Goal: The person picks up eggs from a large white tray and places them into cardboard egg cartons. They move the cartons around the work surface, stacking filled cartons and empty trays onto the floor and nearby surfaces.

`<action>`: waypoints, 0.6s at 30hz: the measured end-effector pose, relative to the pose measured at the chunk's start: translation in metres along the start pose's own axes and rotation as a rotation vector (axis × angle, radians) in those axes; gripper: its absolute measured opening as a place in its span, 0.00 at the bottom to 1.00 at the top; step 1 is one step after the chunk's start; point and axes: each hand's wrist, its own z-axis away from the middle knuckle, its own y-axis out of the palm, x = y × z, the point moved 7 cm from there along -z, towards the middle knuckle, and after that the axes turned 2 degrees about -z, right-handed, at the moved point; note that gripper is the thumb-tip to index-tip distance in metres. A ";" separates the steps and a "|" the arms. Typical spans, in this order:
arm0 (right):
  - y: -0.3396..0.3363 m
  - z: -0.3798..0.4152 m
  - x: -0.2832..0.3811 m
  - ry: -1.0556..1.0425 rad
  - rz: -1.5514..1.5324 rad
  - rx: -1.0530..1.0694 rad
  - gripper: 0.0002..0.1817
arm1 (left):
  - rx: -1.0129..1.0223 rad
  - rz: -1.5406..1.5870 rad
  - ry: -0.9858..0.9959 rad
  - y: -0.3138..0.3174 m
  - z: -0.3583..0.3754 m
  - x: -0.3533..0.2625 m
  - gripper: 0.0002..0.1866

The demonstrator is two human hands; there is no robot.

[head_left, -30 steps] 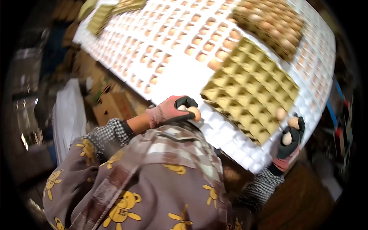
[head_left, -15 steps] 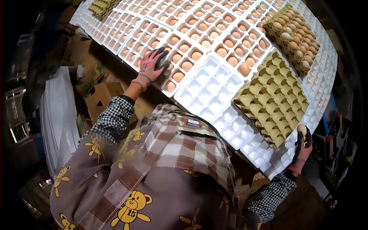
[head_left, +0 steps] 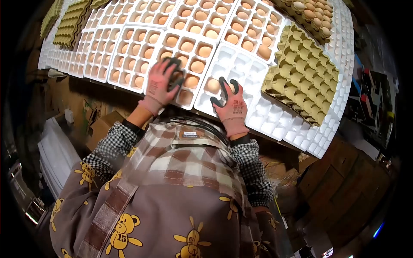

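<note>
My right hand, in a pink glove with dark fingertips, holds an egg between its fingers. It is over the near end of a mostly empty white tray. Another egg sits in that tray, just left of the fingers. My left hand, gloved alike, rests over the neighbouring white tray of brown eggs, its thumb and fingers apart and curved. The eggs under its palm are hidden.
An empty yellowish pulp tray lies on the white trays to the right. Behind it is a pulp tray full of eggs. More egg-filled white trays extend left. Stacked pulp trays stand at the far left.
My right hand has moved left with its egg, from beside the empty pulp tray to the white tray. An egg now sits in that tray. The view has shifted; my left hand stays over the filled tray.
</note>
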 end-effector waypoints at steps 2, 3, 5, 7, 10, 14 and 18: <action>-0.004 0.008 -0.023 0.064 -0.243 -0.193 0.37 | 0.159 0.039 0.273 0.003 -0.008 -0.051 0.32; -0.010 0.009 -0.035 0.095 -0.245 -0.300 0.37 | 0.239 0.011 0.312 0.018 -0.006 -0.066 0.31; -0.006 0.014 -0.051 0.065 -0.031 -0.357 0.35 | 0.313 -0.009 0.364 0.031 -0.003 -0.081 0.30; -0.002 0.016 -0.049 -0.008 0.187 -0.259 0.32 | 0.318 -0.067 0.315 0.029 -0.012 -0.085 0.28; -0.013 0.021 -0.052 -0.038 -0.026 -0.208 0.31 | 0.235 -0.014 0.243 0.026 -0.026 -0.089 0.25; -0.101 0.046 -0.073 0.021 -0.174 -0.561 0.33 | 0.128 0.090 0.328 0.032 -0.086 -0.143 0.25; -0.177 0.030 -0.135 0.084 0.063 -0.576 0.47 | -0.127 0.004 0.332 0.062 -0.178 -0.190 0.22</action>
